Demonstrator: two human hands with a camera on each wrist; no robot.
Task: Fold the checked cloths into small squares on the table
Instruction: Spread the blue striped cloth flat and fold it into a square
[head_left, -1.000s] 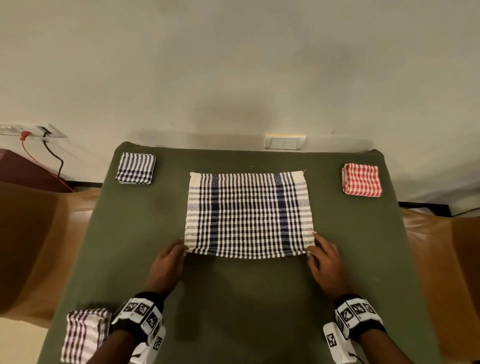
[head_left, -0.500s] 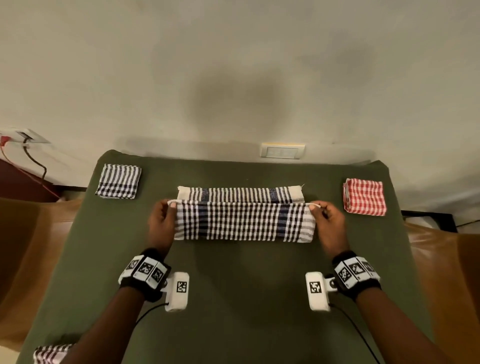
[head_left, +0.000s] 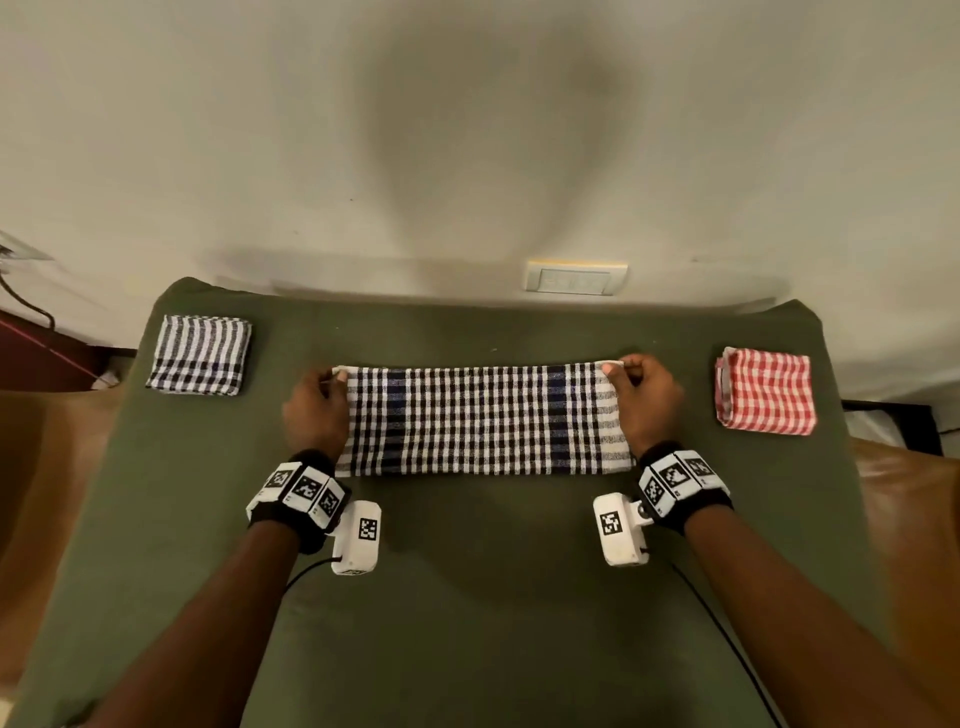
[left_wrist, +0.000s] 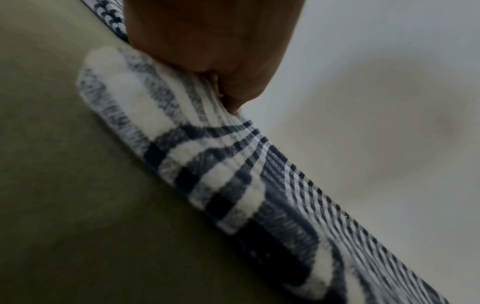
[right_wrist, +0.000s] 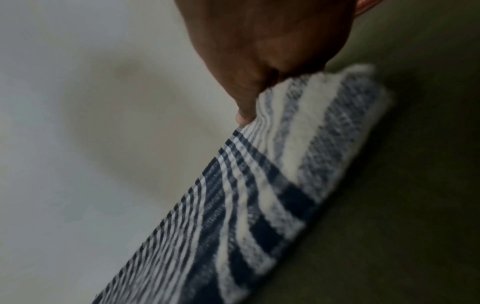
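A navy-and-white checked cloth (head_left: 483, 418) lies in the middle of the green table (head_left: 467, 597), folded into a long strip. My left hand (head_left: 332, 375) pinches its far left corner, and my right hand (head_left: 618, 368) pinches its far right corner. Both corners sit at the strip's far edge. In the left wrist view the fingers (left_wrist: 233, 86) clamp the cloth (left_wrist: 207, 160) between them. The right wrist view shows the same: fingers (right_wrist: 249, 98) closed on the cloth's (right_wrist: 272, 185) edge.
A folded navy checked square (head_left: 200, 355) rests at the table's far left corner. A folded red checked square (head_left: 764, 391) rests at the far right. A wall with a switch plate (head_left: 575, 278) stands behind the table. Brown seating flanks both sides.
Both hands carried the cloth's near edge away from me, over to the far edge, halving it into a strip. The camera view dipped and moved closer.
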